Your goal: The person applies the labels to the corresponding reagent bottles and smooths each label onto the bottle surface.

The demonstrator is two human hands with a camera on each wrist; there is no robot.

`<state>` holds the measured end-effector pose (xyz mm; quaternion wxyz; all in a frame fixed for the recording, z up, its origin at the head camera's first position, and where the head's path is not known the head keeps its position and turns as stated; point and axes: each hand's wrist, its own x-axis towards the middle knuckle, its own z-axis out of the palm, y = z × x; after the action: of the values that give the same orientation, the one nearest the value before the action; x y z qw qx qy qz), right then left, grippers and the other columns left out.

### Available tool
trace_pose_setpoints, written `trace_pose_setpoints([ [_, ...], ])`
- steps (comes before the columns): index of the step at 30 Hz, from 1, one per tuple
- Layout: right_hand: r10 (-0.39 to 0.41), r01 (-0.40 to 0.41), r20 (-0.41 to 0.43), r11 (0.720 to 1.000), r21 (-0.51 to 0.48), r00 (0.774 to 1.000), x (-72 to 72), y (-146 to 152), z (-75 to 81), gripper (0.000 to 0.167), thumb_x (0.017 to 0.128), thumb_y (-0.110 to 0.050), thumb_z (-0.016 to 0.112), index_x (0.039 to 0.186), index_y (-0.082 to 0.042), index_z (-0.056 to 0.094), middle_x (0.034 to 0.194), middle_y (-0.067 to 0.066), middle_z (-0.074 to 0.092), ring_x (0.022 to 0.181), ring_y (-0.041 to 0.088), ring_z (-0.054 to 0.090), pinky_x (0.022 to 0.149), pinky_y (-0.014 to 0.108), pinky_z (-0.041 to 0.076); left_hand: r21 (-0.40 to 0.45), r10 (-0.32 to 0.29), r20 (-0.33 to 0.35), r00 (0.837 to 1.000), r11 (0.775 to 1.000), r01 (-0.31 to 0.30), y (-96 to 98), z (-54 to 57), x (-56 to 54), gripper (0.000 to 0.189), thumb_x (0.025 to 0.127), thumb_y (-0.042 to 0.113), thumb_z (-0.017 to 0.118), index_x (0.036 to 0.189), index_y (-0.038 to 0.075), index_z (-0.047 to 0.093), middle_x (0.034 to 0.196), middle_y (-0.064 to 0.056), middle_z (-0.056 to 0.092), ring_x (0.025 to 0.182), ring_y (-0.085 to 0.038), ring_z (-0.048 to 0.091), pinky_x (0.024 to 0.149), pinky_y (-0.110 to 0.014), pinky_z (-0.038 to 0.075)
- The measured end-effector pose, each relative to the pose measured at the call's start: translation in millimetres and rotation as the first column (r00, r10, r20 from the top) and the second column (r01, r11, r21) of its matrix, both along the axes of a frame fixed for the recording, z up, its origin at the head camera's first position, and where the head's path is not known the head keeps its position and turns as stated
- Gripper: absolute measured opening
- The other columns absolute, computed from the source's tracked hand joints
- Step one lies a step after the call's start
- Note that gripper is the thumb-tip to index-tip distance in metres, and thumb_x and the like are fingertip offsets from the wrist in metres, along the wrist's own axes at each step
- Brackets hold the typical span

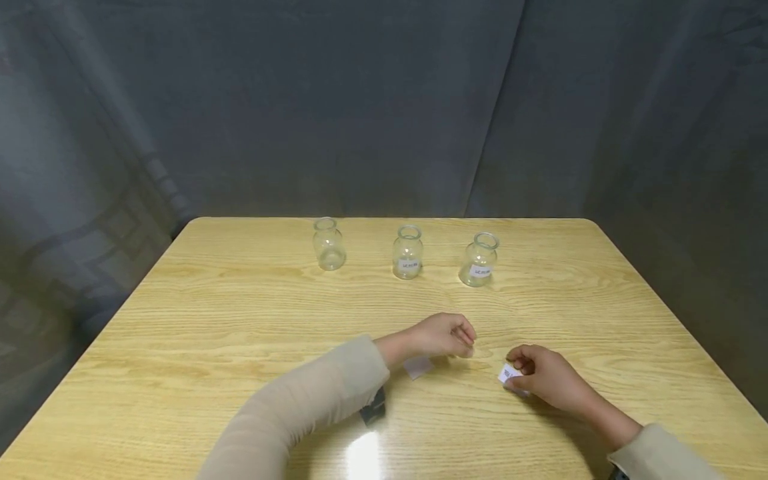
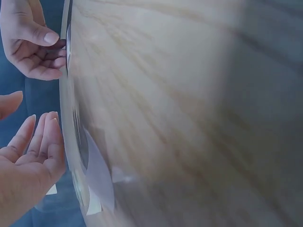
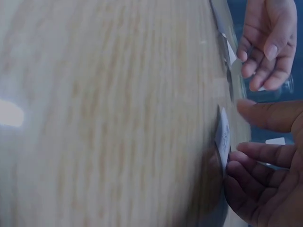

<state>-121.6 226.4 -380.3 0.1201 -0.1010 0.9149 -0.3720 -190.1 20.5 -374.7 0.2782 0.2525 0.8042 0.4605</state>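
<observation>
A small white paper label (image 1: 509, 374) with dark writing lies at my right hand (image 1: 549, 377). In the right wrist view this label (image 3: 222, 139) is between the thumb and the bent fingers, with the thumb apart from the fingertips; no clear pinch shows. My left hand (image 1: 441, 335) hovers over the table to the left of it, fingers loosely bent and holding nothing. Below the left wrist lies a second pale slip of paper (image 1: 419, 367), partly covered by the hand; it looks larger in the left wrist view, where the slip (image 2: 98, 170) has a raised edge.
Three clear glass jars stand toward the back: a plain left jar (image 1: 329, 248), a labelled middle jar (image 1: 408, 250) and a labelled right jar (image 1: 478, 260). A dark flat object (image 1: 375, 408) lies partly under the left sleeve. A grey curtain (image 1: 336, 107) hangs behind the wooden table (image 1: 240, 300).
</observation>
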Motion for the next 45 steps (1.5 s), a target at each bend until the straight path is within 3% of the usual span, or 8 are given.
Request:
trace_pose_setpoints([
  [10, -0.055, 0.062, -0.058, 0.991, 0.119, 0.997, 3.3, -5.9, -2.9, 0.027, 0.066, -0.005, 0.071, 0.088, 0.003, 0.055, 0.078, 0.004, 0.048, 0.068, 0.015, 0.045, 0.055, 0.024, 0.040, -0.051, 0.007, -0.015, 1.000, 0.999, -0.007, 8.5, -2.5, 4.6, 0.022, 0.073, 0.005, 0.066, 0.093, 0.005, 0.056, 0.082, 0.003, 0.057, 0.073, -0.005, 0.052, 0.061, -0.016, 0.045],
  [21, -0.073, 0.080, -0.067, 0.990, 0.114, 0.995, 2.8, -7.6, -6.2, 0.023, 0.068, -0.004, 0.070, 0.082, 0.001, 0.052, 0.076, 0.005, 0.047, 0.066, 0.015, 0.044, 0.053, 0.024, 0.038, -0.020, -0.016, 0.041, 0.999, 1.000, 0.017, 16.2, -6.0, 7.3, 0.021, 0.073, -0.002, 0.064, 0.093, 0.001, 0.056, 0.081, -0.002, 0.057, 0.068, -0.006, 0.052, 0.057, -0.017, 0.045],
  [29, -0.077, 0.078, -0.052, 0.997, 0.015, 0.996, 0.6, -10.4, -6.7, 0.020, 0.073, 0.005, 0.062, 0.082, -0.003, 0.046, 0.072, 0.004, 0.047, 0.064, 0.014, 0.044, 0.050, 0.021, 0.037, 0.020, 0.027, 0.114, 0.993, 0.999, -0.030, 21.3, -6.3, 8.4, 0.018, 0.077, -0.001, 0.060, 0.094, 0.000, 0.054, 0.079, -0.003, 0.057, 0.065, -0.010, 0.053, 0.058, -0.019, 0.046],
  [34, -0.075, 0.070, -0.103, 0.996, -0.047, 0.992, -3.2, -13.4, -4.3, 0.011, 0.077, 0.004, 0.057, 0.086, -0.001, 0.051, 0.076, 0.004, 0.050, 0.067, 0.014, 0.044, 0.053, 0.021, 0.038, 0.057, 0.068, 0.142, 0.988, 0.995, -0.077, 20.9, -2.7, 8.7, 0.019, 0.080, 0.005, 0.059, 0.098, 0.002, 0.053, 0.079, -0.001, 0.057, 0.069, -0.014, 0.055, 0.060, -0.022, 0.047],
  [40, -0.128, 0.108, -0.106, 0.979, -0.171, 0.986, -8.4, -21.0, 3.3, 0.011, 0.081, 0.000, 0.056, 0.090, 0.002, 0.050, 0.079, 0.007, 0.050, 0.059, 0.013, 0.045, 0.044, 0.024, 0.042, 0.112, 0.085, 0.120, 0.989, 0.989, -0.098, 17.9, -0.8, 6.5, 0.015, 0.081, 0.008, 0.058, 0.096, 0.004, 0.055, 0.079, 0.000, 0.055, 0.070, -0.013, 0.055, 0.062, -0.022, 0.047],
  [45, -0.138, 0.105, -0.161, 0.974, -0.199, 0.977, -14.8, -25.8, 7.9, 0.011, 0.079, 0.000, 0.058, 0.088, 0.003, 0.052, 0.079, 0.007, 0.052, 0.065, 0.011, 0.046, 0.051, 0.021, 0.040, 0.129, 0.131, 0.081, 0.988, 0.982, -0.141, 16.5, -0.9, 3.0, 0.007, 0.082, 0.011, 0.058, 0.089, 0.009, 0.058, 0.075, 0.001, 0.054, 0.068, -0.010, 0.053, 0.061, -0.022, 0.046],
])
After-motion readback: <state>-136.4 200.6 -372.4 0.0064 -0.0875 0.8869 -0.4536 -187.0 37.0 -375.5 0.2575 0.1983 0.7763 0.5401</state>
